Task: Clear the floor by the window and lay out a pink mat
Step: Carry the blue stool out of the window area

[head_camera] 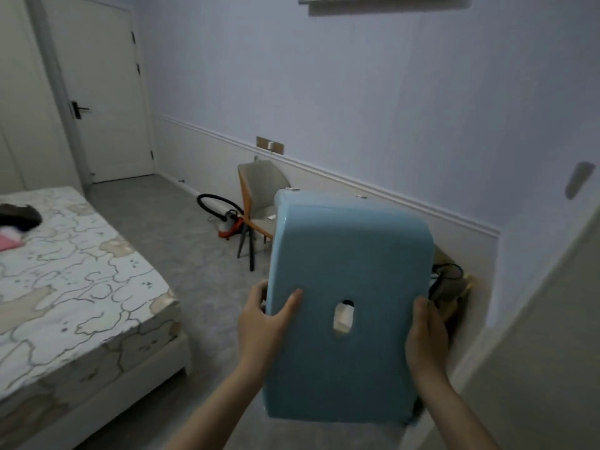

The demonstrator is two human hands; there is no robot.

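I hold a blue stool (350, 293) up in front of me, clear of the floor (181, 228), with its flat seat facing me and the slot in the seat's middle showing. Its long axis runs up and away from me, tilted a little to the left at the top. My left hand (264, 319) grips the left edge, thumb laid on the seat face and fingers curled round behind. My right hand (425, 339) clasps the right edge at about the same height, fingers wrapped out of sight. Both grips sit on the lower half, so most of the stool stands above my hands. I judge it top-heavy, so any turn must be led by both hands together.

Ahead lie a chair (263, 190) and a vacuum (229, 222) by the wall, the bed (74, 274) to my left. No pink mat shows that I can be sure of; something pink (9, 243) lies on the bed, too blurred to name. I see no window.
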